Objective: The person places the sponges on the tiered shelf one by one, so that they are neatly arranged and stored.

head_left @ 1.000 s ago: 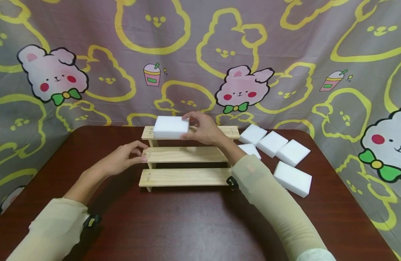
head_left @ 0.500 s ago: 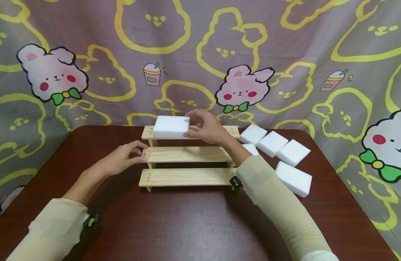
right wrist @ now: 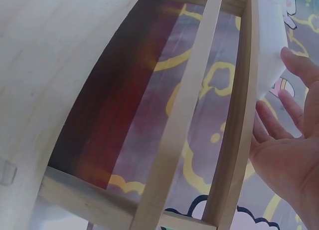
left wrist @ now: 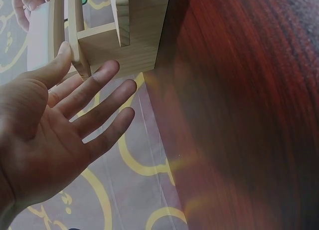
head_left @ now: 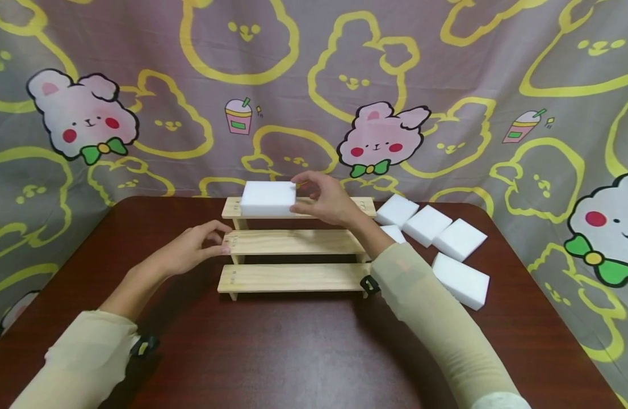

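One white block (head_left: 268,196) sits flat on the top shelf of a three-tier wooden rack (head_left: 293,278), toward its left end. At its right end the right hand (head_left: 326,199) has thumb and fingers spread wide — tips at or just beside the block. The left hand (head_left: 191,247) pinches the middle shelf's left end between thumb and index finger, its other fingers extended. Five more white blocks (head_left: 459,238) lie right of the rack on the dark-red table (head_left: 273,352) — a cartoon-printed curtain (head_left: 288,68) behind.
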The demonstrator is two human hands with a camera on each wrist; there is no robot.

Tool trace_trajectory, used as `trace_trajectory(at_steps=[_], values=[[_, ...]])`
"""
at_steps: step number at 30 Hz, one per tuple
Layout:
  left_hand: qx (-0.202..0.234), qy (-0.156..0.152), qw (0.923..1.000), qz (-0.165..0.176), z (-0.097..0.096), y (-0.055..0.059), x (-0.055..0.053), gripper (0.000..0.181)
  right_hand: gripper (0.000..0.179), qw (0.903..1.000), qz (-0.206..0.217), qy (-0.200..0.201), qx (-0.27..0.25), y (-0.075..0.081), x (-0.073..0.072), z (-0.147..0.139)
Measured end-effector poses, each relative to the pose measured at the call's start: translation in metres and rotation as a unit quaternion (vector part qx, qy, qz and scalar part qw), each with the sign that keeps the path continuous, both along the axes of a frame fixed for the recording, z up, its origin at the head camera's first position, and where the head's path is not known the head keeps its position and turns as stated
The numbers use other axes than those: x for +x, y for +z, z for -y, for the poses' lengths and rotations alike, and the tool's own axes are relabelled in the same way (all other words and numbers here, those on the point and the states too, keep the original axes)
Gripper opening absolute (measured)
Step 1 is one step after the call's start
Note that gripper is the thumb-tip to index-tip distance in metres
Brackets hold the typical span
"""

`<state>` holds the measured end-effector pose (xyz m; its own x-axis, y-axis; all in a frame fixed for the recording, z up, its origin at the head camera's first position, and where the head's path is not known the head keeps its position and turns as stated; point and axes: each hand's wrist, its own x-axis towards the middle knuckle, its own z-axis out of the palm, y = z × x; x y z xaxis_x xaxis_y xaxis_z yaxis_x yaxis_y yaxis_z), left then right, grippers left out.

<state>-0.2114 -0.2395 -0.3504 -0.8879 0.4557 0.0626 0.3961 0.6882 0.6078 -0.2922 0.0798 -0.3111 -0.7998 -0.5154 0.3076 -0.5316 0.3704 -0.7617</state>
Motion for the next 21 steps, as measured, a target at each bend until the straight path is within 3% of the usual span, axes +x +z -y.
trace_trajectory(at_steps=[12,21], values=[[0.002,-0.005,1.0,0.002,-0.001,0.001,0.001,0.038,0.05,1.0,-0.003,0.009,0.001,-0.001,0.0,-0.002],[0.005,-0.005,1.0,0.001,-0.001,0.002,0.001,0.037,0.049,0.9999,-0.01,0.008,-0.001,0.004,0.007,-0.019]])
